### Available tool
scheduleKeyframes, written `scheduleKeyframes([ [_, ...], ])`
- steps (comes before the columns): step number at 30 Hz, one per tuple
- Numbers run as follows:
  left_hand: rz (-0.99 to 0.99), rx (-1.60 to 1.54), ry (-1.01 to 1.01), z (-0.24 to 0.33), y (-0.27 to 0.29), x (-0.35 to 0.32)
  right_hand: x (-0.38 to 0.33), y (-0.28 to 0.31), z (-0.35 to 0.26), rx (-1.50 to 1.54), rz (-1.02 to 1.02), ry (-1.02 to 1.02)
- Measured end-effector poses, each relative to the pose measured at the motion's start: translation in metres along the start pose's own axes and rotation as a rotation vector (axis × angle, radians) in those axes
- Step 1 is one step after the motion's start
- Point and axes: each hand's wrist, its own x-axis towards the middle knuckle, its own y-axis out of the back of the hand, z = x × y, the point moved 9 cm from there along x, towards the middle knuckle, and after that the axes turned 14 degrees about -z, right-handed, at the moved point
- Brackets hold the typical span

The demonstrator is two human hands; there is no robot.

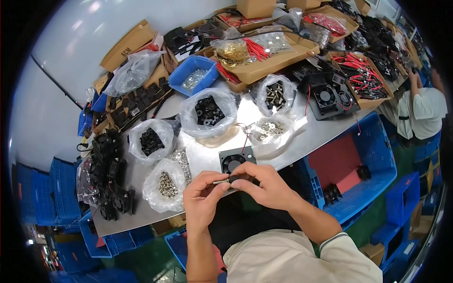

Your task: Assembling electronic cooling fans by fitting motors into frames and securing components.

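My left hand [202,197] and my right hand [268,187] meet over the table's front edge. Between the fingers and thumb of my left hand is a thin metal screw [220,181], lying roughly level. The fingertips of my right hand pinch at the screw's right end; any small part they hold there is hidden. Just beyond my hands a black square fan [230,162] with a red wire lies on the table, partly covered by my fingers.
Clear bags stand around, with metal screws [168,186], black pieces [207,112], brass-coloured parts [274,96] and washers [270,130]. Black fans [109,162] are piled at left. A blue bin [192,78] holds metal bits. A blue crate [377,141] stands right; a person [421,111] is beyond.
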Motion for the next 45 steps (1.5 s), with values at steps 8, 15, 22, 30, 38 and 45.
scheduleKeyframes([
  [8, -0.11, -0.08, -0.084, -0.001, 0.0, -0.003, 0.006, -0.044, 0.034, 0.906, -0.26, -0.123],
  [15, 0.065, -0.188, -0.051, -0.016, 0.029, -0.013, 0.026, -0.026, -0.011, -0.186, 0.002, 0.056],
  [22, -0.003, -0.152, -0.143, -0.004, 0.037, -0.014, 0.041, -0.034, 0.0, 0.047, -0.208, -0.023],
  [30, 0.25, -0.371, -0.209, -0.013, 0.049, -0.015, 0.077, -0.04, -0.068, -0.548, -0.187, 0.103],
  [38, 0.381, -0.36, -0.258, -0.011, 0.052, -0.018, 0.056, -0.046, -0.068, -0.69, 0.137, 0.426],
  [45, 0.163, -0.268, -0.331, 0.005, 0.048, -0.02, 0.061, -0.048, -0.005, 0.449, -0.302, -0.232],
])
